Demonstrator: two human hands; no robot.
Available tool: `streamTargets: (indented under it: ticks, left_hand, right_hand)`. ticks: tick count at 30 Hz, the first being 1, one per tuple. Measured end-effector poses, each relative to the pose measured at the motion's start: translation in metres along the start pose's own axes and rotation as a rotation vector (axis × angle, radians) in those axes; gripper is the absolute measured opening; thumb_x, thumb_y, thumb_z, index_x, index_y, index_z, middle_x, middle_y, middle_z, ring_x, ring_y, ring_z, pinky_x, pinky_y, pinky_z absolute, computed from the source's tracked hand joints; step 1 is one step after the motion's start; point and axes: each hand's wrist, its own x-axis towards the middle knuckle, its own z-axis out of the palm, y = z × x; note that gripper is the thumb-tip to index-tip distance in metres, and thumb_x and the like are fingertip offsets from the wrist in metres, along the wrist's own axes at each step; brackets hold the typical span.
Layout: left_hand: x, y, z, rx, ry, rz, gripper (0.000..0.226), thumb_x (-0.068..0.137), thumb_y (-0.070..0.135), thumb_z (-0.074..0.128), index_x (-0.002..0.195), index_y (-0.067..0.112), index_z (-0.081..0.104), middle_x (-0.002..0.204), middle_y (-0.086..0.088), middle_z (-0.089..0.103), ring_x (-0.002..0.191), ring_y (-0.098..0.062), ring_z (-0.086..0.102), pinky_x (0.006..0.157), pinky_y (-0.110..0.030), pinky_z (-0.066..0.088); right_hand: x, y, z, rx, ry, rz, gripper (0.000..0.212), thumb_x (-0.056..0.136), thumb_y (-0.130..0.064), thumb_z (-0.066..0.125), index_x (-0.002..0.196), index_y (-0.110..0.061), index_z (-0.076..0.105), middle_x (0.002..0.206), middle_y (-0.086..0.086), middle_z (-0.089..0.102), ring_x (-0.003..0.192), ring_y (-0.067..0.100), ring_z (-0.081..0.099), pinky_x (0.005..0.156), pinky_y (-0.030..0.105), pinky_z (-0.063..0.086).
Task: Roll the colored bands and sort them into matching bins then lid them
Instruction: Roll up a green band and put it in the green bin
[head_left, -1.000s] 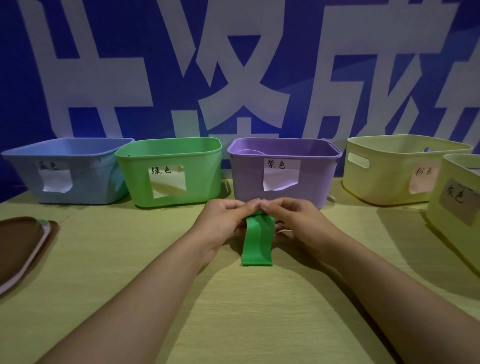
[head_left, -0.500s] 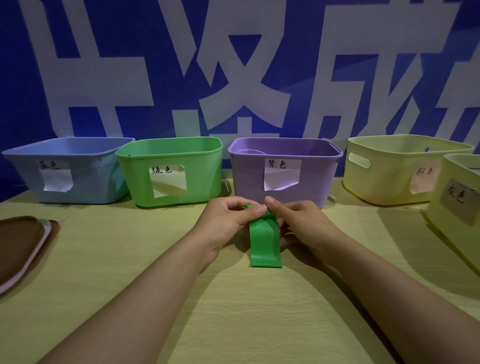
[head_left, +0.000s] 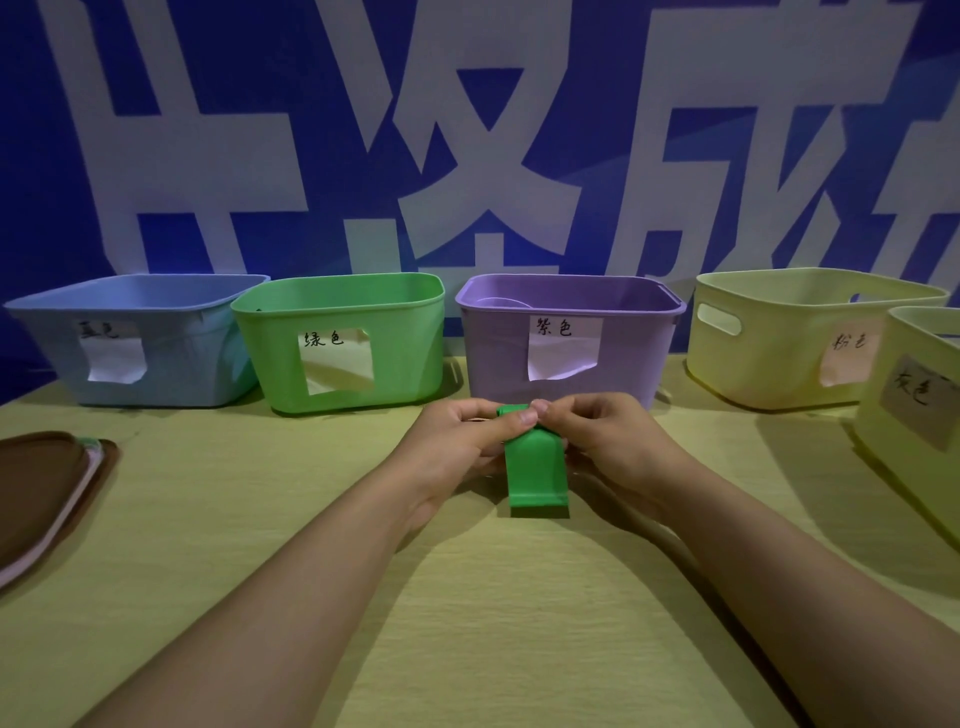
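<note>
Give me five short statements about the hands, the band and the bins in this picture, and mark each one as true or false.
1. Both hands, the left hand and the right hand, pinch the far end of the green band. True.
2. The near end of the green band lies on the table. True.
3. The green bin stands directly to the right of the purple bin. False: it stands to its left, between the blue bin and the purple one.
4. All the bins are closed with lids. False: the bins in view are open on top, and a brown lid lies on the table at the left.
5. The band is already in the green bin. False: it is held in front of the bins.
</note>
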Motion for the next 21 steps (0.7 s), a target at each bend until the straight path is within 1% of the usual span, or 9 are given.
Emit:
streamTargets:
  ticks: [1,3,6,9,12,14,16,19,21]
  left_hand:
    - [0.0000,-0.0005,0.0007,0.008,-0.006,-0.007,0.037,0.083,0.025,0.081,0.112,0.003,0.074,0.094,-0.009,0.080,0.095,-0.023,0.076,0.092,-0.036,0.058]
    - [-0.0007,-0.0002,0.0021,0.023,-0.020,-0.017,0.038,0.086,0.031,0.079,0.112,0.004,0.076,0.094,-0.009,0.080,0.097,-0.023,0.076,0.092,-0.037,0.059]
    - [-0.0039,0.0042,0.0052,0.019,-0.009,-0.030,0.042,0.089,0.037,0.074,0.112,0.002,0.075,0.100,-0.015,0.079,0.096,-0.023,0.077,0.076,-0.028,0.059]
    - [-0.0048,0.0065,0.0073,0.013,0.044,-0.051,0.045,0.093,0.044,0.069,0.108,0.001,0.073,0.096,-0.015,0.079,0.090,-0.023,0.078,0.069,-0.027,0.059]
    - [-0.0040,0.0052,0.0072,0.009,0.070,-0.057,0.046,0.094,0.044,0.068,0.106,0.000,0.074,0.094,-0.016,0.079,0.084,-0.022,0.078,0.063,-0.025,0.058]
    - [-0.0035,0.0042,0.0068,0.013,0.070,-0.056,0.042,0.095,0.040,0.069,0.105,0.000,0.074,0.095,-0.017,0.079,0.086,-0.023,0.078,0.065,-0.025,0.058]
    - [-0.0029,0.0036,0.0061,0.013,0.067,-0.041,0.038,0.095,0.036,0.070,0.103,0.000,0.075,0.095,-0.018,0.079,0.089,-0.025,0.078,0.070,-0.027,0.060]
    - [-0.0013,0.0029,0.0047,0.003,0.057,-0.018,0.036,0.095,0.032,0.071,0.106,-0.002,0.075,0.098,-0.020,0.078,0.097,-0.032,0.076,0.087,-0.038,0.062]
    - [-0.0010,0.0031,0.0041,-0.004,0.062,-0.008,0.034,0.094,0.029,0.071,0.107,-0.002,0.075,0.099,-0.019,0.078,0.098,-0.032,0.076,0.088,-0.037,0.062]
  right_hand:
    - [-0.0003,-0.0010,-0.0003,0.012,-0.001,-0.003,0.040,0.095,-0.030,0.067,0.102,0.010,0.071,0.102,0.040,0.064,0.084,0.031,0.062,0.077,0.038,0.053]
    - [-0.0003,-0.0016,-0.0003,0.036,0.000,-0.007,0.035,0.095,-0.026,0.067,0.102,0.009,0.071,0.102,0.035,0.068,0.085,0.028,0.065,0.076,0.033,0.055]
    - [0.0007,-0.0007,0.0010,0.067,-0.003,-0.040,0.038,0.088,-0.026,0.070,0.102,0.009,0.071,0.096,0.023,0.073,0.085,0.023,0.067,0.073,0.026,0.057]
    - [0.0021,0.0010,0.0010,0.063,-0.017,-0.055,0.044,0.080,-0.031,0.073,0.103,0.007,0.072,0.099,0.023,0.075,0.088,0.023,0.069,0.084,0.035,0.058]
    - [0.0029,0.0022,0.0019,0.053,-0.011,-0.045,0.032,0.089,-0.023,0.073,0.105,0.004,0.072,0.105,0.025,0.074,0.090,0.024,0.069,0.095,0.047,0.055]
    - [0.0021,0.0022,0.0021,0.040,-0.004,-0.040,0.029,0.090,-0.022,0.073,0.104,0.003,0.073,0.104,0.023,0.075,0.090,0.022,0.070,0.094,0.046,0.055]
    - [0.0006,0.0012,0.0024,0.031,-0.001,-0.019,0.033,0.086,-0.028,0.076,0.103,0.000,0.074,0.103,0.021,0.075,0.090,0.021,0.069,0.090,0.043,0.055]
    - [-0.0018,-0.0005,0.0032,0.053,-0.022,0.024,0.036,0.085,-0.034,0.076,0.104,-0.004,0.075,0.105,0.020,0.075,0.089,0.022,0.068,0.082,0.035,0.056]
    - [-0.0039,-0.0016,0.0045,0.083,-0.047,0.062,0.037,0.088,-0.037,0.074,0.108,-0.005,0.074,0.106,0.018,0.075,0.089,0.022,0.069,0.077,0.032,0.057]
